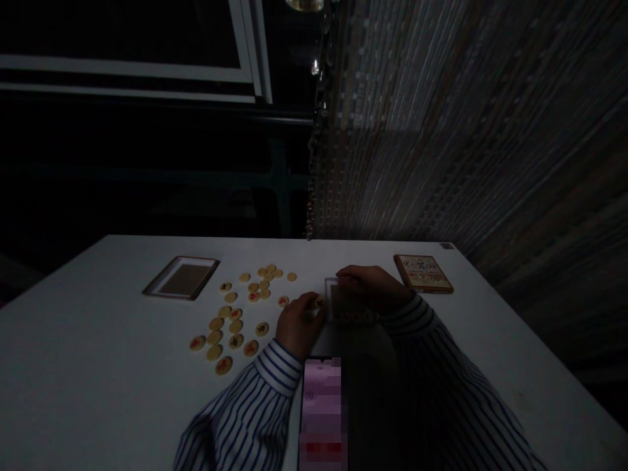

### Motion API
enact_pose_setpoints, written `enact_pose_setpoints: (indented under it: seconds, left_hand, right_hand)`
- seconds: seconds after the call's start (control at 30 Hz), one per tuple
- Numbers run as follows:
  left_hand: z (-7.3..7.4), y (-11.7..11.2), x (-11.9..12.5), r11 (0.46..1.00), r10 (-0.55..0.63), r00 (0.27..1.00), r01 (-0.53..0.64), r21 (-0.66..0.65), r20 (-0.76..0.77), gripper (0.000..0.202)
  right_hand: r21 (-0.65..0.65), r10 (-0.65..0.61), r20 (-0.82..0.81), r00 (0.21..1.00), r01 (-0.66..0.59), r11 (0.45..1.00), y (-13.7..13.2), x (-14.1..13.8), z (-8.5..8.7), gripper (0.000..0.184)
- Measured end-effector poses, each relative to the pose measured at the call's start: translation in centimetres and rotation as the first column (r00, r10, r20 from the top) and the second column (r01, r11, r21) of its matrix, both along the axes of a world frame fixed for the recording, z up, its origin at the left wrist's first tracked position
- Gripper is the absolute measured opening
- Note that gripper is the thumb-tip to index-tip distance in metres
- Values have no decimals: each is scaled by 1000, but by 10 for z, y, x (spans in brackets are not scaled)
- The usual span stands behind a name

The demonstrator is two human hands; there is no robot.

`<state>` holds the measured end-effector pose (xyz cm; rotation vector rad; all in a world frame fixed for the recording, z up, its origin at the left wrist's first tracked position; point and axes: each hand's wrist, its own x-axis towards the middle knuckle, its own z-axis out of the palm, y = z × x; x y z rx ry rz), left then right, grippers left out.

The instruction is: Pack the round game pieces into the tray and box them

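Several round wooden game pieces (pixel 235 326) with red or black marks lie scattered on the white table (pixel 98 366). My left hand (pixel 297 324) is curled beside them, its fingertips pinched on one disc (pixel 320 302). My right hand (pixel 373 288) rests with bent fingers on a small open box (pixel 336 297) that holds a row of pieces; the dim light hides whether it grips anything. Both arms wear striped sleeves.
An empty shallow box lid (pixel 181 277) lies at the back left. A printed flat box cover (pixel 423 273) sits at the back right. A lit phone (pixel 321 412) stands close to me. A bead curtain (pixel 441 118) hangs behind the table.
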<state>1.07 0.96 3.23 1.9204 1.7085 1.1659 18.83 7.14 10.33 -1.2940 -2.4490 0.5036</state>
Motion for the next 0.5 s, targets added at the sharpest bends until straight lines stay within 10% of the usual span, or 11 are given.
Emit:
enact_pose_setpoints:
  seconds: [0.5]
  left_hand:
    - [-5,-4,7,992,38,955,-1,-126,294,23]
  right_hand:
    - [69,149,-48,988,-146,987,1,-2,-27,21]
